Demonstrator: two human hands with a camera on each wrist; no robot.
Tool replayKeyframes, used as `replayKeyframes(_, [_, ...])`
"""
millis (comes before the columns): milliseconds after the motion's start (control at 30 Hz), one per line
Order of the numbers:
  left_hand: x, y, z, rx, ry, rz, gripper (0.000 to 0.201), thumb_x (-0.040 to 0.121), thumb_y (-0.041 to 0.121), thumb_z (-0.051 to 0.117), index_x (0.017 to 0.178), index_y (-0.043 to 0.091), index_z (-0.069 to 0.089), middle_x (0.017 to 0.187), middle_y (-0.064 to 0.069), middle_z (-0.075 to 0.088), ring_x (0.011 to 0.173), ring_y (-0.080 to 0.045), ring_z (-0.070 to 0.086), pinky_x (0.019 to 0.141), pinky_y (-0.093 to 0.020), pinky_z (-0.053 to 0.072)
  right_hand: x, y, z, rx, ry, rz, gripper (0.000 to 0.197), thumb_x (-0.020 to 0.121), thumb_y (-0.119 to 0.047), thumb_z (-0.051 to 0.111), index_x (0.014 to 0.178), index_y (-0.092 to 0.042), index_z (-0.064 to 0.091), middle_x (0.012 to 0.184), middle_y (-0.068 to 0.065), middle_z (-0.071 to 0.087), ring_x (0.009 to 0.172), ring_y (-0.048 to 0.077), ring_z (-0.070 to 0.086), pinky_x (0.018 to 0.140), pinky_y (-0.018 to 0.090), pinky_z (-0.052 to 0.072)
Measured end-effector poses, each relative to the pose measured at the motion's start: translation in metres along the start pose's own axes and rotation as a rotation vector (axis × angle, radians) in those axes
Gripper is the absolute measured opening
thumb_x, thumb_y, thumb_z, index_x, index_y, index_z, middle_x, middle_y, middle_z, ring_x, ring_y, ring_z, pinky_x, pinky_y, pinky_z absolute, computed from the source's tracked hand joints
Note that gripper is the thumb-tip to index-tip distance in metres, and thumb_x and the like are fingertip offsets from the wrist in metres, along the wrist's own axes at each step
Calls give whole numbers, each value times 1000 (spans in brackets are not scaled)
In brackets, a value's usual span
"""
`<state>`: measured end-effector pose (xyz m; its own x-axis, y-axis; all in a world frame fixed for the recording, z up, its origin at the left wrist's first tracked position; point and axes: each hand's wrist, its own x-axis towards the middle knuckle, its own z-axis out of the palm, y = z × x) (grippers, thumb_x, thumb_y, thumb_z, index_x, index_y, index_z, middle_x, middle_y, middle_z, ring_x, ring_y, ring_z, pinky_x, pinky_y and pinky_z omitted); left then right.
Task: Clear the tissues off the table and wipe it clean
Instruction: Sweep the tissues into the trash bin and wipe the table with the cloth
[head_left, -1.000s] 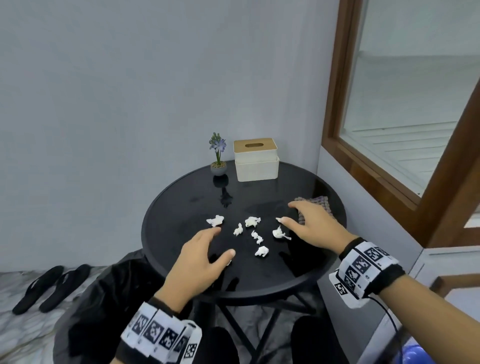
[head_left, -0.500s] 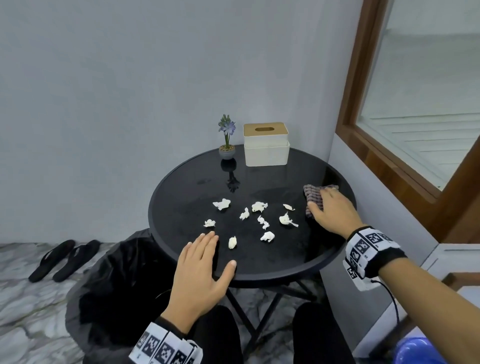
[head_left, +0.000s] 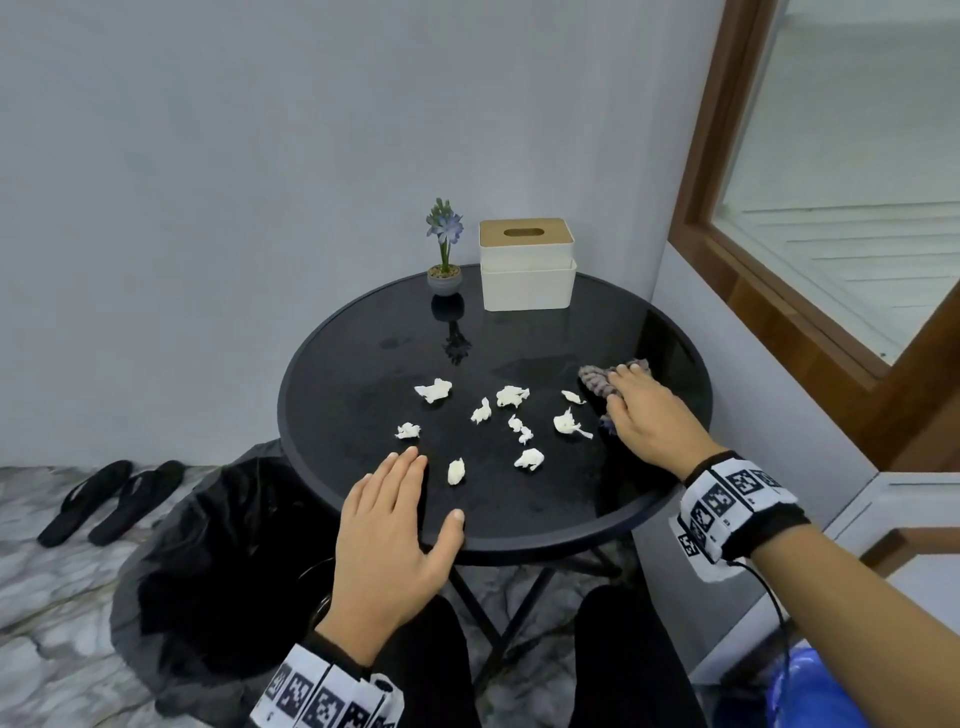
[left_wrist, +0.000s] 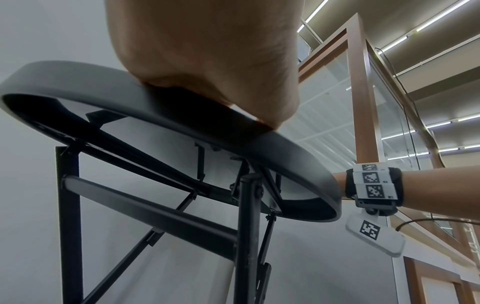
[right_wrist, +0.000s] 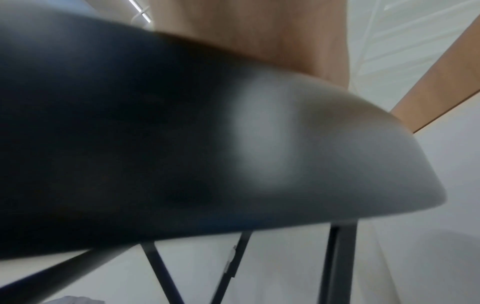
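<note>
Black glass forms the round counter (head_left: 363, 332), and the task looks to be at its start: the crumpled tissues (head_left: 511, 396) all lie on it. The left hand (head_left: 387, 540) lies flat at the near rim, its grip spread and holding nothing; one tissue is just beside its fingertips. A lined bin (head_left: 218, 561) stands below that rim, to the left of this grip. The right hand (head_left: 649, 421) presses a checked cloth (head_left: 597, 382) with straight fingers, tissues just left of it. I judge the next move is to sweep the tissues toward the bin; the wall beyond the right grip leaves little room.
</note>
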<state>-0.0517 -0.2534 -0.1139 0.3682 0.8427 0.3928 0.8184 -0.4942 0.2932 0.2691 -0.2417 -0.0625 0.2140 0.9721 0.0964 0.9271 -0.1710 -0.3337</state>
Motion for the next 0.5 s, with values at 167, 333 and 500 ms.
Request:
replayKeyframes(167, [0, -1, 0, -1, 2, -7, 69, 87, 55, 44, 139, 11, 51, 148, -1, 47, 140, -18, 37, 114, -42, 29, -18, -34, 6, 48, -2, -71, 43, 102, -18, 32, 139, 1, 42, 150, 16, 38, 143, 25, 27, 113, 25, 14])
replayKeyframes(333, [-1, -1, 1, -7, 4, 0, 68, 87, 54, 44, 139, 10, 51, 148, -3, 47, 140, -18, 38, 114, -43, 29, -21, -70, 18, 56, -1, -150, 40, 101, -16, 32, 133, 3, 45, 142, 20, 45, 136, 30, 34, 109, 26, 16])
replayKeyframes(500, [-1, -1, 0, -4, -5, -6, 69, 88, 55, 42, 140, 11, 49, 149, -1, 45, 141, -17, 36, 116, -39, 26, -19, -94, 39, 62, -34, -234, 43, 101, -18, 31, 139, 2, 39, 147, 19, 40, 141, 29, 29, 115, 29, 15])
